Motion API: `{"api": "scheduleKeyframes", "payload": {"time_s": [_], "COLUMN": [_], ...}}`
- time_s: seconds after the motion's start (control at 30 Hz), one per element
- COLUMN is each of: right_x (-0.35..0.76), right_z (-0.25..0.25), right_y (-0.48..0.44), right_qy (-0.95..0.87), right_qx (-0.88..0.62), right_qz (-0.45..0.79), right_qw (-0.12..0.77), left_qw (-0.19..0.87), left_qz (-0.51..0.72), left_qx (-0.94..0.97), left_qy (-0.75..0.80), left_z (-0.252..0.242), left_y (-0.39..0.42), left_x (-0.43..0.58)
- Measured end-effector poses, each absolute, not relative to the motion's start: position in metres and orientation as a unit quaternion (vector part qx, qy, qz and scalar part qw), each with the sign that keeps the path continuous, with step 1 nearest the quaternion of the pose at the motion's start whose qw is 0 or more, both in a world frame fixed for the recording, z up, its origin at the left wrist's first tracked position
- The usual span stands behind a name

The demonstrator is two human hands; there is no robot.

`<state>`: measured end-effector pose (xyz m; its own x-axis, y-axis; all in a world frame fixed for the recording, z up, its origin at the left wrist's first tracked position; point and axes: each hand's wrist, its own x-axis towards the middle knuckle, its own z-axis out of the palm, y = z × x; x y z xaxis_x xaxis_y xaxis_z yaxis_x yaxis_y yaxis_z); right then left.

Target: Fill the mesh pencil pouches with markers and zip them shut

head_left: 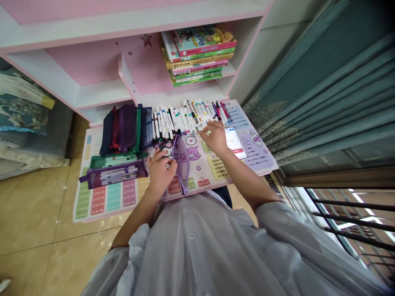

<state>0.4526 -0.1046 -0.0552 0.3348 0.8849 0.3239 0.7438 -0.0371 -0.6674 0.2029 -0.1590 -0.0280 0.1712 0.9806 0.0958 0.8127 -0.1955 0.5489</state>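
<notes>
Just beneath the person's fingers point(163, 158), a printed pink-and-cream desk mat point(101, 201) of times tables and cartoon animals spreads out. The left hand point(159, 172) sits at the near side of a slim, translucent purple mesh zip pouch point(181, 164), which lies on the mat just to the right of those fingers. They curl against its edge, though whether they pinch it cannot be told. The right hand point(214, 137) reaches ahead to the tips of a long row of white-barrelled marker pens point(182, 119) with coloured ends, lying side by side beyond the pouch. Its fingers are half curled, and anything they may hold is hidden. The pouch looks light and floppy, probably best taken by its firmer zip edge, while the pens seem light, stiff and round, likely to roll and easiest lifted by the barrel. Left of the left hand, a second purple mesh pouch with a green zip point(114, 174) bulges with pens, below a row of upright dark fabric pouches point(123, 127) in navy, maroon and purple. Right of the right hand, a smartphone point(233, 142) with a blurred screen lies on the mat. Ahead of the fingers, a pink-and-white shelf unit point(123, 24) holds a stack of children's books point(197, 55).
</notes>
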Motion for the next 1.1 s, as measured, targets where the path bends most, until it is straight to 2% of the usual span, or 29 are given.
{"api": "scheduleKeyframes", "payload": {"time_s": [0.13, 0.4, 0.53, 0.83, 1.1], "right_x": [0.469, 0.464, 0.459, 0.458, 0.458], "right_z": [-0.047, -0.035, -0.031, -0.036, -0.038], "right_y": [-0.058, -0.009, -0.001, 0.014, 0.031], "right_qy": [-0.541, -0.555, -0.542, -0.552, -0.561], "right_qx": [-0.752, -0.811, -0.831, -0.832, -0.827], "right_qz": [0.061, 0.020, 0.024, 0.000, -0.006], "right_qw": [0.371, 0.184, 0.120, 0.053, 0.037], "left_qw": [0.200, 0.213, 0.214, 0.221, 0.226], "left_qz": [0.225, 0.215, 0.213, 0.218, 0.213], "left_qx": [0.736, 0.721, 0.721, 0.713, 0.712], "left_qy": [0.606, 0.623, 0.624, 0.628, 0.630], "left_z": [-0.027, -0.023, -0.022, -0.023, -0.020], "left_y": [-0.159, -0.160, -0.161, -0.162, -0.162], "left_x": [0.203, 0.205, 0.204, 0.203, 0.204]}}
